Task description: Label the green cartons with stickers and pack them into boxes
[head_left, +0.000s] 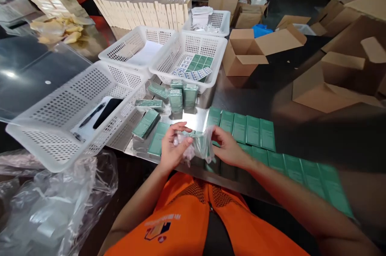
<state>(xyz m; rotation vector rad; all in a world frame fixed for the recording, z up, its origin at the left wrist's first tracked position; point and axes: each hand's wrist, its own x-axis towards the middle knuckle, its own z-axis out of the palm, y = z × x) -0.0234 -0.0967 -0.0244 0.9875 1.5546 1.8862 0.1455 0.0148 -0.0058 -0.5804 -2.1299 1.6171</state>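
In front of my vest, my left hand (173,147) is closed on the left part of a crinkled clear plastic bag (206,147). My right hand (229,148) pinches the bag's right edge. Something green shows through the plastic; whether it is inside or behind the film, I cannot tell. Just left of my left hand lies a flat green box (158,139). Several green boxes (239,127) stretch in rows to the right, partly under my right forearm. Beyond my hands, wrapped green packs (175,100) stand or lie loosely on the metal table.
White perforated baskets (120,131) line the left and back; one holds a pen (92,115) and a dark flat object. Green-and-white label sheets (199,65) lie in another basket. Open cardboard boxes (239,65) are at right. A heap of clear plastic (57,199) fills the lower left.
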